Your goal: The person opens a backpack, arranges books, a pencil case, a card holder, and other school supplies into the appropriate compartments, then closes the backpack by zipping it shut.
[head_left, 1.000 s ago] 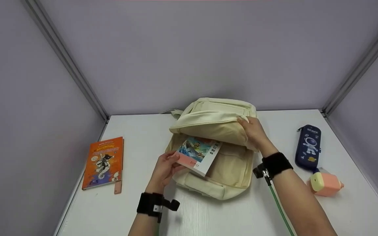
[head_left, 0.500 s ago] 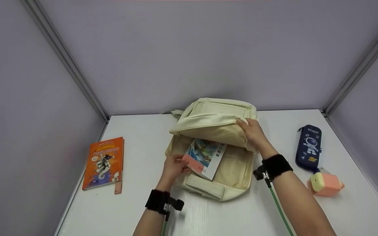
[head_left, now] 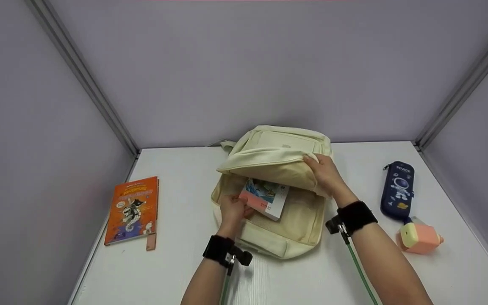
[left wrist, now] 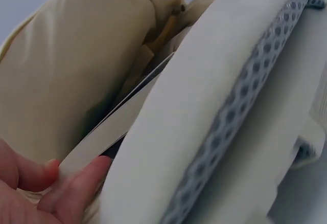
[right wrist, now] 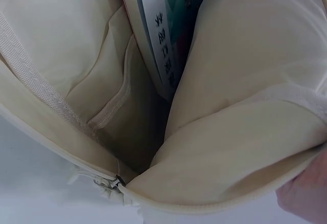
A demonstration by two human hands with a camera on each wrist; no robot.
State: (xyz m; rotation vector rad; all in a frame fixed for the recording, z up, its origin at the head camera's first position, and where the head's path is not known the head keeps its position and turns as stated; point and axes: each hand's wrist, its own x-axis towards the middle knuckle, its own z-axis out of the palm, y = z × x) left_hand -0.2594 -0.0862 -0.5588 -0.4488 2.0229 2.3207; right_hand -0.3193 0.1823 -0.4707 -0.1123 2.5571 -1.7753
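Observation:
A cream backpack (head_left: pixel 297 216) lies unzipped on the white table, its front panel raised. My right hand (head_left: pixel 326 171) grips the edge of that panel and holds it up; in the right wrist view only part of the hand (right wrist: pixel 306 193) shows at the lower right. My left hand (head_left: pixel 232 209) pinches the near left corner of a paperback book (head_left: pixel 265 197) between thumb and fingers. The book, with a pink and white cover, lies partly inside the main compartment, its far end hidden under the panel. In the left wrist view its page edge (left wrist: pixel 120 124) runs into the bag from my fingertips.
An orange book (head_left: pixel 134 209) lies at the left, with a small pinkish strip (head_left: pixel 151 242) by its lower corner. On the right are a navy space-print pencil case (head_left: pixel 397 190) and a pink and yellow object (head_left: pixel 422 238). Grey walls stand at the back and sides.
My left hand has moved right and a little upward, pushing the book deeper under the raised panel, so less of its cover shows. The right hand has stayed nearly still on the panel.

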